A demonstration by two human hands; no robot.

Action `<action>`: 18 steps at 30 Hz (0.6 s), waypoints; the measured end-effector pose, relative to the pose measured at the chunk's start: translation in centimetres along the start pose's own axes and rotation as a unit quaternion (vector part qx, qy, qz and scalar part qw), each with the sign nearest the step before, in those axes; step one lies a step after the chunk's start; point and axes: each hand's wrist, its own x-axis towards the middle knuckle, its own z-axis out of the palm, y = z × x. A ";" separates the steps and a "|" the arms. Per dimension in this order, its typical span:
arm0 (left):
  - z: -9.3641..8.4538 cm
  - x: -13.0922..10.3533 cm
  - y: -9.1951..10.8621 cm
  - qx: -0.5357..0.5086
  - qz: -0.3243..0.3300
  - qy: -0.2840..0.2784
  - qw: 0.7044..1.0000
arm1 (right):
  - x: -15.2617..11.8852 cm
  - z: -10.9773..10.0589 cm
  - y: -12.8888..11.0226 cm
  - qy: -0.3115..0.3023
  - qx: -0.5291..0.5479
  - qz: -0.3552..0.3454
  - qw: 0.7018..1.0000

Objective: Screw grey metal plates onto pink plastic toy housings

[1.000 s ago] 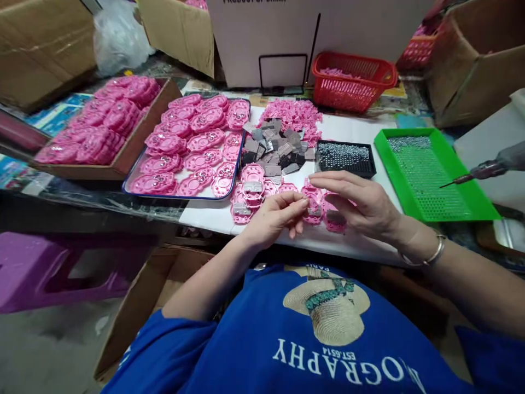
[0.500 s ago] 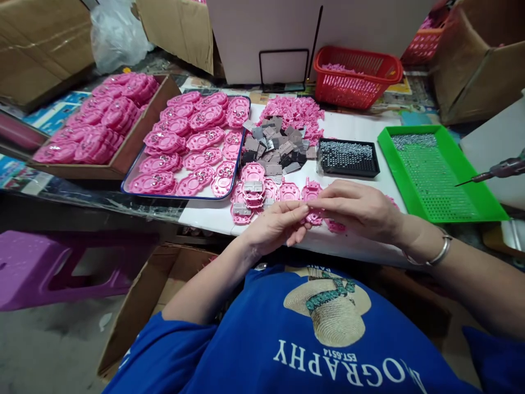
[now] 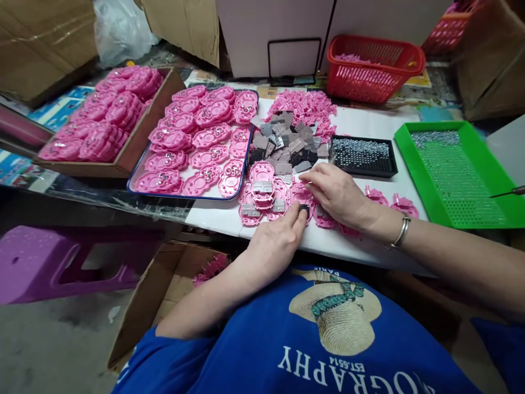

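My left hand [image 3: 278, 236] has its thumb and forefinger at a small dark plate [image 3: 304, 210], holding it down on a pink plastic casing [image 3: 298, 191]. Over the same casing's upper end, my right hand [image 3: 341, 192] is closed in a pinch; whatever lies between its fingertips is too small to make out. More pink casings stand in a row to both sides, and some carry grey metal plates [image 3: 278, 206]. A small stack of casings [image 3: 262, 174] stands to the left. Behind the row is a heap of loose grey plates [image 3: 293, 143].
A blue-rimmed tray [image 3: 130, 185] and a cardboard box [image 3: 123, 162] hold pink casings at left. Small pink parts [image 3: 305, 106] lie behind the plates. A black tray [image 3: 383, 172], a green tray [image 3: 410, 178] with small metal pieces, and a red basket [image 3: 361, 82] are at right. A screwdriver tip [image 3: 508, 192] overhangs the green tray.
My hands were together above the row; now they have parted and lowered onto one casing. The dark plate now shows on it. The view has shifted slightly.
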 end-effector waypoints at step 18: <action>-0.4 0.3 -0.3 0.000 0.023 -0.066 0.998 | 0.3 1.1 -0.2 -0.037 -0.066 0.013 0.997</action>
